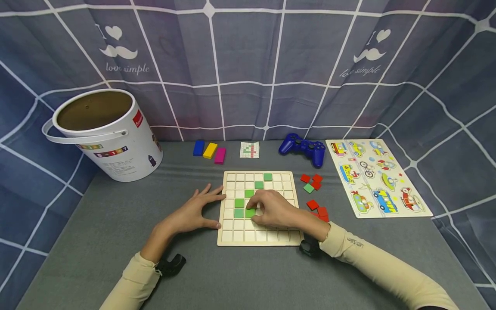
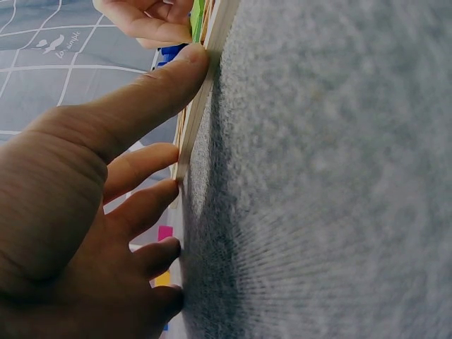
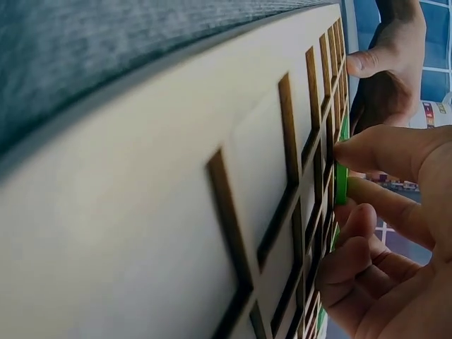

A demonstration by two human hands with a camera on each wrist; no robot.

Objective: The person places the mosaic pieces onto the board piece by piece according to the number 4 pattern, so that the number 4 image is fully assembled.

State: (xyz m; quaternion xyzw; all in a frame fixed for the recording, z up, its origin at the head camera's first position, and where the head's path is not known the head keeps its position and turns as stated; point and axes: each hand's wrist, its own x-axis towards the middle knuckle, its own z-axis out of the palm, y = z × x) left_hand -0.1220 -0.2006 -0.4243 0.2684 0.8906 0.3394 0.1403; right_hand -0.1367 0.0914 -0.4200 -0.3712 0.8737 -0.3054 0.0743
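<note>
A pale wooden grid board [image 1: 228, 237] lies flat, with several green square tiles set in its cells. One green tile [image 1: 239, 213] sits left of my right hand [image 1: 273, 209]. That hand reaches over the board from the right and pinches another green tile [image 3: 341, 185] between thumb and fingertip, low at the grid. My left hand [image 1: 193, 212] is spread at the board's left side. In the left wrist view, its thumb [image 2: 152, 88] touches the board edge, and its other fingers are extended. The right hand hides part of the board's middle.
Right of the board lie several red tiles [image 1: 312, 205] and a loose green tile [image 1: 308, 188]. Behind are blue, yellow and magenta blocks [image 1: 219, 156], a small pattern card [image 1: 249, 150] and a blue game controller [image 1: 302, 148]. A picture puzzle board [image 1: 372, 176] and a white bucket [image 1: 116, 159] flank them.
</note>
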